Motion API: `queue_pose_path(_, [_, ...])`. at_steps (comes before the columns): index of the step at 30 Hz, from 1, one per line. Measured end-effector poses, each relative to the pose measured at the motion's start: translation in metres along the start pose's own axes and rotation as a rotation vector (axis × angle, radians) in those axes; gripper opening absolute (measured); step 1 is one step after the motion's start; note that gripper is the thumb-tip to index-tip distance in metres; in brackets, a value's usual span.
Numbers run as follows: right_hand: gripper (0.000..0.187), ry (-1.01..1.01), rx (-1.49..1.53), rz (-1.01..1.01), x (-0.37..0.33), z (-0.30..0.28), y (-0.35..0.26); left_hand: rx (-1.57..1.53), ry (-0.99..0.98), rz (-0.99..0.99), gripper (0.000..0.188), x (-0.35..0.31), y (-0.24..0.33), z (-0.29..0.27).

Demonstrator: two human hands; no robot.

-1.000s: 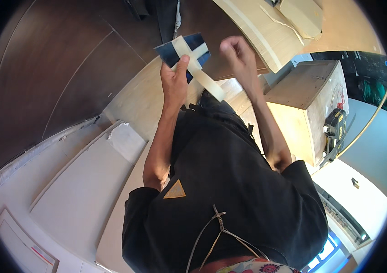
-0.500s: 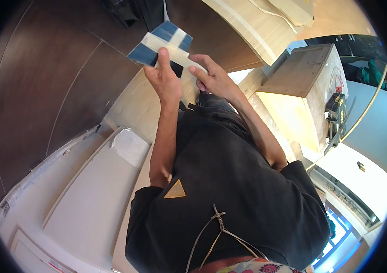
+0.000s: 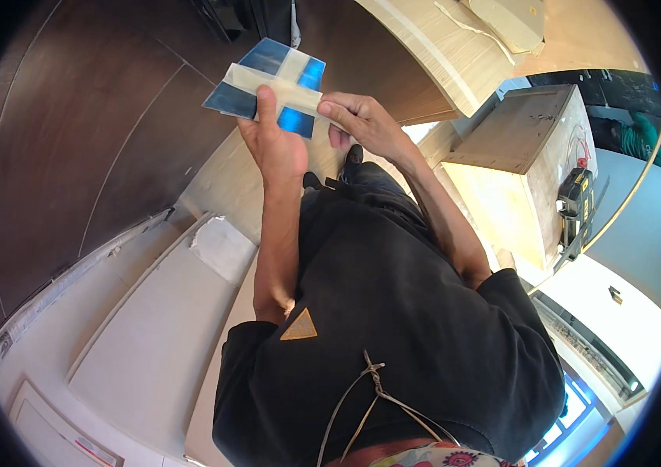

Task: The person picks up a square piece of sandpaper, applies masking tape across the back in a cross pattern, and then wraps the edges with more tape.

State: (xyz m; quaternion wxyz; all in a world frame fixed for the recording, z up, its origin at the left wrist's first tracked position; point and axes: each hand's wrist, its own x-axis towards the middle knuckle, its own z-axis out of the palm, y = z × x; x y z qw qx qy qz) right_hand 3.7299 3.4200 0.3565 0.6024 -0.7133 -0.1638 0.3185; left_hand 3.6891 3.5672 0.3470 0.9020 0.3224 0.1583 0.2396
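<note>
A flat, glossy blue square panel [image 3: 268,54], crossed by two strips of cream tape [image 3: 256,80], is held out in front of me. My left hand [image 3: 273,140] grips its near edge, thumb lying on top and the other fingers hidden beneath. At the panel's right edge, my right hand [image 3: 365,124] pinches the end of the sideways tape strip between thumb and forefinger. Its remaining fingers curl underneath. The second strip runs across the first toward the far edge.
Dark brown panelling [image 3: 73,140] fills the left side. A large wooden board [image 3: 424,54] juts in at upper right, above a wooden box [image 3: 509,132]. Beside that stands a black tool case [image 3: 575,206] near a yellow hose [image 3: 630,198]. A white panel [image 3: 159,319] leans at lower left.
The sideways tape strip's right end, which curved downward past the panel, now lies straighter up to my right fingers. The panel has tilted slightly and moved a little left, catching more blue reflection.
</note>
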Motion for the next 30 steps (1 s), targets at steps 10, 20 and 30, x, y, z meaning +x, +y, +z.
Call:
queue_pose_path(10, [0.021,-0.030,0.369,-0.229,0.007,0.008,0.004,-0.042,-0.131,-0.146,0.041,0.004,0.010,-0.013])
queue_pose_path(20, [0.020,-0.080,0.972,0.018,-0.007,0.022,-0.008,-0.094,-0.201,-0.140,0.041,0.005,0.017,0.006])
queue_pose_path(30, [0.017,-0.045,1.030,0.086,-0.034,0.002,-0.002,-0.054,-0.400,-0.066,0.037,-0.012,0.003,0.020])
